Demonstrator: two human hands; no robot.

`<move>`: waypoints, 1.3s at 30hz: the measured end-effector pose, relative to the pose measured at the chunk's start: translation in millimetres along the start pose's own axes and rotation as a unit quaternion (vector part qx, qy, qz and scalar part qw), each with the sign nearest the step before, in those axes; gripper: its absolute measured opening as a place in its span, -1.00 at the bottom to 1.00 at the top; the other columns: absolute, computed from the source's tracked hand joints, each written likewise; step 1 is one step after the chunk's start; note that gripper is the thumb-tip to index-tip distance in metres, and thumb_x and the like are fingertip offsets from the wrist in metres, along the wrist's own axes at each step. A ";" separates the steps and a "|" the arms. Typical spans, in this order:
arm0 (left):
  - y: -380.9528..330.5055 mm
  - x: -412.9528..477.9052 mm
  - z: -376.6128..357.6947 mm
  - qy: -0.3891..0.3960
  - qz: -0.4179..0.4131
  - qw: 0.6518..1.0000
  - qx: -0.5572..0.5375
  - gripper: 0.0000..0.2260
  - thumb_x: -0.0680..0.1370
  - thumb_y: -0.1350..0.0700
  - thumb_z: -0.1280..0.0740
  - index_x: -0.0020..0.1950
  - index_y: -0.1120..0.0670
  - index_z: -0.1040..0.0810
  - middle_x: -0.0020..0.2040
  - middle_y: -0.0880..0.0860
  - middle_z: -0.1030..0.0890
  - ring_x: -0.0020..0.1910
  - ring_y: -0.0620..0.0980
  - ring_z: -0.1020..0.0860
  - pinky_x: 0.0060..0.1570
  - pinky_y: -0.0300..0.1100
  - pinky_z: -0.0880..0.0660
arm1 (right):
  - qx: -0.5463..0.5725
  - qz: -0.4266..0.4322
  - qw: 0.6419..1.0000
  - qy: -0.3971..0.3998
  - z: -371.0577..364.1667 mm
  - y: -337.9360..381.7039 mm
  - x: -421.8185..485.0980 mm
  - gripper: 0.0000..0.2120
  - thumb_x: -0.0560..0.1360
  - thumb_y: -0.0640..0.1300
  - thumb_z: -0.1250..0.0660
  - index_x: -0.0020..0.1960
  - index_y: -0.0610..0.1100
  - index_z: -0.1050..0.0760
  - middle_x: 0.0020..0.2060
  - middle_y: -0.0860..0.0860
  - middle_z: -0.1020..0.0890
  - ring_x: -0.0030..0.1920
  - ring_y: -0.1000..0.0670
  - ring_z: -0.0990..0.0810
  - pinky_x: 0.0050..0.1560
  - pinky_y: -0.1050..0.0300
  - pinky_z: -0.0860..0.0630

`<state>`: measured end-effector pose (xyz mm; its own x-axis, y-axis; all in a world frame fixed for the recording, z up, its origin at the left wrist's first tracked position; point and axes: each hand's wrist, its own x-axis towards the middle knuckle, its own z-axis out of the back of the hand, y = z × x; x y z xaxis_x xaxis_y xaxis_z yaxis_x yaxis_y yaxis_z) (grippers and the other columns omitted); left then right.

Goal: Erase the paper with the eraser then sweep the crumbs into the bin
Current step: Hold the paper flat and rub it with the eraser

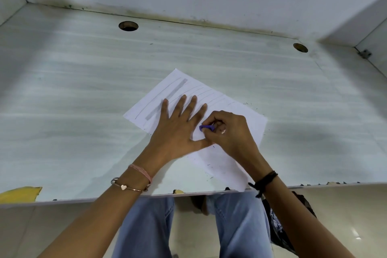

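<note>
Eraser (206, 128), small and purple, is pinched in the curled fingers (218, 120) of the right hand (230, 132), with its free end down against the paper (251, 120) near the middle of the sheet. The left hand (178, 130) lies just beside it, flat on the paper. Its fingers are straight and spread, gripping nothing, and its thumb reaches towards the right hand.

The far half of the sheet carries thin pencil lines and one broad grey bar (167, 98), and the left fingertips lie across some of these lines. Dark crumbs (209, 164) are scattered over the near part of the paper, with a few more on the desk (83, 90) past its right edge.

The sheet lies at an angle on the pale desk, and its nearest corner reaches the front edge. The left wrist wears a pink band (142, 172) and a thin bangle (129, 187) with a heart, and the right wrist wears a dark cord (265, 181).

Two round holes (128, 26) are set in the desk near the back wall. A yellow patch (21, 194) shows at the front left edge, and blue jeans (146, 226) show below the desk.
</note>
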<state>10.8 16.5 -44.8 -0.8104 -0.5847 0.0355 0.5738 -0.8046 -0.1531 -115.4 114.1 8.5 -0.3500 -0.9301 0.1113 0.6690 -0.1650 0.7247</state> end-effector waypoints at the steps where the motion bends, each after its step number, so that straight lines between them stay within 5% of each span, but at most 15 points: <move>1: 0.2 -0.2 0.4 0.001 -0.003 1.000 -0.003 -0.06 0.30 -0.57 0.35 0.59 -0.13 0.22 0.60 0.02 0.24 0.57 0.07 0.27 0.46 0.30 0.26 | -0.008 0.003 1.000 0.005 2.0 -1.0 2.9 -0.92 0.34 -0.31 -0.44 -0.22 -0.16 -0.62 -0.33 -0.04 -0.62 -0.29 0.06 -0.52 -0.27 0.35 -0.42; 5: -0.3 -0.5 0.1 -0.005 0.002 1.000 -0.022 -0.09 0.32 -0.57 0.29 0.59 -0.14 0.20 0.60 -0.01 0.25 0.56 0.04 0.29 0.46 0.29 0.28 | -0.017 -0.018 0.999 -0.036 9.2 -4.4 17.2 -0.93 0.34 -0.32 -0.40 -0.23 -0.18 -0.59 -0.34 -0.06 -0.60 -0.35 0.07 -0.45 -0.30 0.28 -0.39; 10: -0.3 0.8 -0.2 -0.003 0.000 1.000 -0.014 -0.05 0.30 -0.57 0.34 0.60 -0.12 0.19 0.60 0.00 0.23 0.57 0.06 0.27 0.45 0.30 0.26 | -0.046 0.010 0.999 0.023 7.5 1.4 9.3 -0.89 0.32 -0.32 -0.40 -0.21 -0.15 -0.63 -0.35 0.05 -0.60 -0.32 0.10 -0.50 -0.29 0.33 -0.40; 14: 0.0 1.4 -2.0 -0.008 0.004 1.000 -0.021 -0.10 0.34 -0.57 0.27 0.59 -0.15 0.21 0.60 -0.02 0.25 0.56 0.04 0.29 0.45 0.29 0.27 | -0.042 -0.018 0.998 -0.036 14.4 -6.0 22.3 -0.91 0.33 -0.31 -0.41 -0.22 -0.15 -0.61 -0.34 -0.01 -0.60 -0.37 0.11 -0.46 -0.27 0.25 -0.42; 18: 0.3 1.6 -1.2 0.001 0.000 1.000 -0.006 -0.07 0.31 -0.56 0.32 0.59 -0.13 0.22 0.60 0.00 0.26 0.56 0.06 0.29 0.45 0.30 0.27 | -0.083 0.029 0.996 0.030 6.8 2.5 10.3 -0.91 0.32 -0.30 -0.40 -0.21 -0.15 -0.61 -0.34 0.02 -0.59 -0.34 0.09 -0.48 -0.30 0.33 -0.37; 22: 1.4 1.4 -2.5 -0.005 0.002 1.000 -0.025 -0.10 0.34 -0.57 0.27 0.59 -0.15 0.21 0.60 -0.02 0.26 0.56 0.05 0.30 0.45 0.29 0.29 | -0.078 -0.010 0.996 -0.033 18.6 -7.5 27.9 -0.90 0.34 -0.32 -0.40 -0.20 -0.15 -0.62 -0.33 0.04 -0.58 -0.36 0.12 -0.46 -0.29 0.27 -0.39; 27: 1.0 1.6 -1.5 -0.002 -0.003 1.000 -0.005 -0.05 0.29 -0.58 0.36 0.59 -0.13 0.21 0.60 0.01 0.24 0.57 0.07 0.28 0.45 0.30 0.26 | -0.110 0.055 0.991 0.049 8.8 2.5 10.0 -0.90 0.32 -0.30 -0.40 -0.20 -0.15 -0.62 -0.33 0.03 -0.58 -0.34 0.13 -0.47 -0.28 0.33 -0.36; 31: 1.4 1.8 -2.9 -0.006 0.002 1.000 -0.017 -0.10 0.34 -0.57 0.28 0.59 -0.15 0.21 0.60 -0.01 0.24 0.56 0.05 0.28 0.45 0.29 0.28 | -0.100 0.004 0.995 -0.024 21.8 -6.9 27.4 -0.90 0.34 -0.31 -0.40 -0.19 -0.15 -0.62 -0.30 0.01 -0.59 -0.35 0.10 -0.47 -0.29 0.27 -0.39; 35: 0.3 1.1 -1.2 -0.004 -0.002 1.000 -0.006 -0.07 0.31 -0.56 0.31 0.60 -0.13 0.20 0.60 0.00 0.23 0.57 0.06 0.27 0.45 0.30 0.25 | -0.115 0.070 0.989 0.057 11.7 2.9 9.7 -0.92 0.34 -0.29 -0.41 -0.20 -0.15 -0.61 -0.33 0.04 -0.58 -0.31 0.08 -0.49 -0.24 0.25 -0.40; 39: 0.9 1.2 -2.3 -0.007 0.001 1.000 -0.023 -0.10 0.34 -0.57 0.26 0.59 -0.15 0.20 0.60 -0.02 0.24 0.57 0.04 0.28 0.45 0.29 0.28 | -0.102 0.008 0.995 -0.019 23.3 -9.7 31.1 -0.89 0.34 -0.31 -0.40 -0.19 -0.15 -0.63 -0.34 0.06 -0.57 -0.34 0.09 -0.48 -0.26 0.21 -0.43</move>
<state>10.1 15.3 -47.2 -0.8075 -0.5878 0.0484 0.5689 -0.7979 -0.1994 -148.0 94.4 20.7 -0.3612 -0.9203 0.1504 0.7920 -0.2177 0.5704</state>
